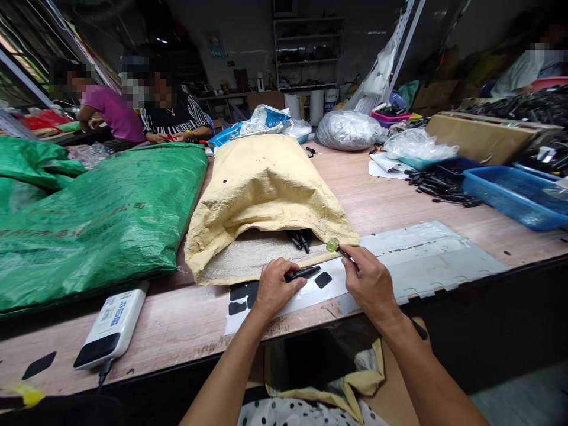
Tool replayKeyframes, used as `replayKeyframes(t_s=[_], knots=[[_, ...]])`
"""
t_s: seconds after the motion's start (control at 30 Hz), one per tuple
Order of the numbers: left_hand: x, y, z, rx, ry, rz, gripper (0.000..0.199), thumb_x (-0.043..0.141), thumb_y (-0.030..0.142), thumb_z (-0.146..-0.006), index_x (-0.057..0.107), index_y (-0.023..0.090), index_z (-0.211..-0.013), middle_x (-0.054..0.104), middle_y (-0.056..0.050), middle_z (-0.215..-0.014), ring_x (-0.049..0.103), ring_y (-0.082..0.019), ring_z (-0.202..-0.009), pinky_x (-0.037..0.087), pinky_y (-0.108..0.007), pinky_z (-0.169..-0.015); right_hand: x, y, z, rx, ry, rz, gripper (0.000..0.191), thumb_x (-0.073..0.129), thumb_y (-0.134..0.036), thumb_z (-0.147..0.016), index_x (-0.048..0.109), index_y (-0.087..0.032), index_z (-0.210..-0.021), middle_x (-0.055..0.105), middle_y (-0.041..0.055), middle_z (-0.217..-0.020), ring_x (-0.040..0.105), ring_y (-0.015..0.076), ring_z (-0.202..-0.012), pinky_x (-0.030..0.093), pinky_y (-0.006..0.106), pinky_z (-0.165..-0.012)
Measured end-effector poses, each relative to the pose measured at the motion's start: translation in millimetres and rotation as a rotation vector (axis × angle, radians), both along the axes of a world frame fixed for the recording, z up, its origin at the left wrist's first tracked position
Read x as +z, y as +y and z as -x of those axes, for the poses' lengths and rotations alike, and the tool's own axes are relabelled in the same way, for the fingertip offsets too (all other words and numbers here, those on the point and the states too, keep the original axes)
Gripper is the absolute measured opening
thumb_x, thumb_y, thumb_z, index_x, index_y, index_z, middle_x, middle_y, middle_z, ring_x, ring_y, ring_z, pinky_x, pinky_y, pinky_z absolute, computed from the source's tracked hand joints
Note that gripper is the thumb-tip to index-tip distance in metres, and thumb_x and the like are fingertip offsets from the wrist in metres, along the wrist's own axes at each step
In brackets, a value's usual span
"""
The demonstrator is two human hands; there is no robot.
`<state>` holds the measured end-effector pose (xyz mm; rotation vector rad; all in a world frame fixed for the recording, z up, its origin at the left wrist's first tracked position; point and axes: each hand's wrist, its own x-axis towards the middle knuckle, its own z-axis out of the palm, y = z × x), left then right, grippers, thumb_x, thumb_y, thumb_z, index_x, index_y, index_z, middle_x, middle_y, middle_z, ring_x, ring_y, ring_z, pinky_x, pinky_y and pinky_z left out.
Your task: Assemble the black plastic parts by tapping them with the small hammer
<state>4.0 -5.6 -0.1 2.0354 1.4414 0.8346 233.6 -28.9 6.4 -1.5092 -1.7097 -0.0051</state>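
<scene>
Fingers of the left hand (pixel 277 287) curled around a slim black tube (pixel 307 271), smooth and tapered, with thumb and forefinger closed along its length. Held just in front of the sack's mouth, tip pointing right, above a white sheet (pixel 306 304). Across from it, thumb and fingers of the right hand (pixel 370 284) pinched on the dark handle of a small tool (pixel 332 245) with a round, translucent yellow-green end. Cannot tell whether tool and sack edge touch.

On the sheet, between both hands, a matt black patch (pixel 323 280), square with rounded corners; more dark patches (pixel 238 307) at the left end. Beyond, a yellow woven sack (pixel 270 171), creased and slack, gaping toward the near side, pale and coarse within, with glossy black pieces (pixel 302 241) in its mouth. To the left, a wrinkled, shiny green sack (pixel 110 207) with faint print, and nearer, a white block (pixel 113 325) with a dark glossy end and cable. To the right, a thin grey plate (pixel 430 257) lying flat; farther right, a blue plastic tray (pixel 506 189), beside heaped black parts (pixel 444 188). All on a pale wood-grained table (pixel 173 337).
</scene>
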Motion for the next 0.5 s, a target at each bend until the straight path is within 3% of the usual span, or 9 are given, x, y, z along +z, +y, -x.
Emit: replayKeyframes(t_s=[0.17, 0.37, 0.5], knots=[[-1.7, -0.4, -0.4, 0.007, -0.011, -0.012, 0.017, 0.081, 0.018, -0.074, 0.076, 0.022, -0.09, 0.067, 0.0, -0.083, 0.06, -0.02, -0.085, 0.042, -0.033, -0.081, 10.1, -19.2, 26.6, 0.221, 0.195, 0.104, 0.03, 0.052, -0.019, -0.094, 0.07, -0.021, -0.117, 0.075, 0.0071, -0.111, 0.07, 0.021, -0.102, 0.055, 0.034, -0.09], [-3.0, -0.2, 0.1, 0.0, -0.026, -0.02, 0.022, 0.078, 0.013, -0.072, 0.078, 0.022, -0.093, 0.068, -0.001, -0.084, 0.059, -0.019, -0.082, 0.043, -0.033, -0.079, 4.0, -24.5, 38.2, 0.24, 0.225, 0.154, 0.03, 0.051, -0.019, -0.094, 0.071, -0.02, -0.116, 0.076, 0.0085, -0.11, 0.071, 0.0216, -0.1, 0.056, 0.037, -0.091], [-2.4, -0.4, -0.1, 0.008, -0.034, -0.013, 0.02, 0.078, 0.013, -0.073, 0.077, 0.023, -0.091, 0.067, 0.0, -0.082, 0.058, -0.018, -0.081, 0.043, -0.032, -0.078, 9.3, -26.7, 40.6, 0.245, 0.193, 0.137, 0.03, 0.051, -0.019, -0.095, 0.07, -0.019, -0.119, 0.075, 0.0086, -0.108, 0.07, 0.0217, -0.1, 0.056, 0.038, -0.09]])
